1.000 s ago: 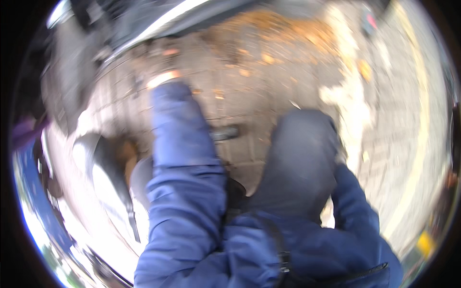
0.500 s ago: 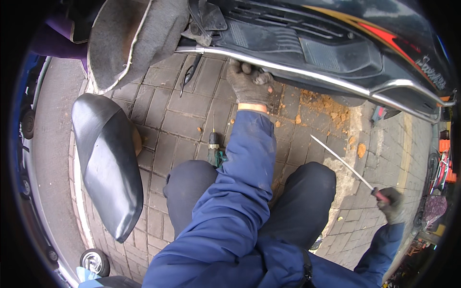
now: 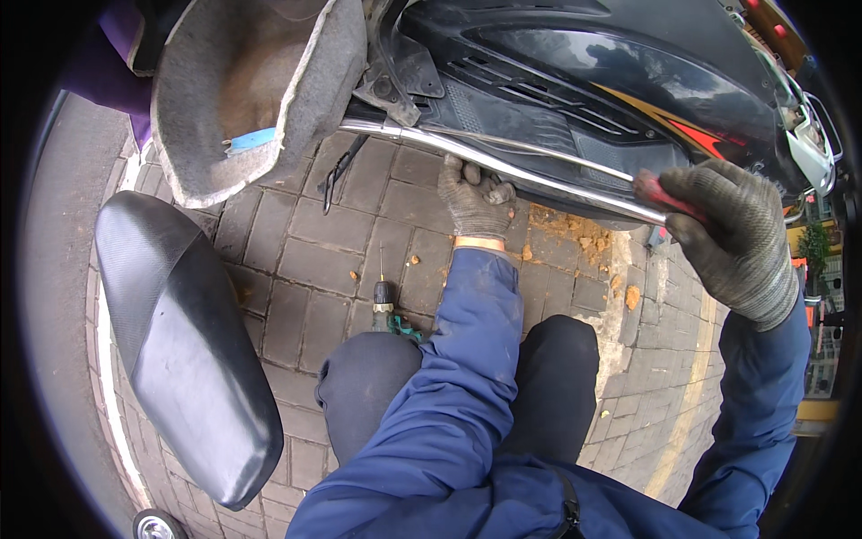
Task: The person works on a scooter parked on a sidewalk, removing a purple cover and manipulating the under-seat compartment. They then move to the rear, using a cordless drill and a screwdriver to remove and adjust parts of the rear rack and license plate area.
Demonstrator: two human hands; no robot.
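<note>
My gloved left hand (image 3: 474, 198) is curled beneath the chrome side rail (image 3: 512, 166) of a dark scooter, closed on something I cannot make out. My gloved right hand (image 3: 732, 234) grips the red handle (image 3: 654, 190) of a long screwdriver, whose thin shaft (image 3: 584, 162) lies across the black footboard (image 3: 530, 108), just above the rail, pointing left. The far tip is too small to place exactly. Below my left hand, beside my knee, a green-and-black drill (image 3: 384, 307) with a bit rests on the pavers (image 3: 323, 251).
A black seat (image 3: 189, 346) lies at left. Above it sit a grey felt-lined bucket (image 3: 189, 126) and purple cloth (image 3: 108, 63). A dark thin item (image 3: 339, 171) lies near the rail. Orange crumbled dirt (image 3: 584, 234) spreads under the scooter. A small wheel (image 3: 157, 525) is bottom left.
My right hand has lifted the screwdriver from low on the right up to the footboard. My left hand stays beneath the rail, while the view has shifted from the blurred earlier frame.
</note>
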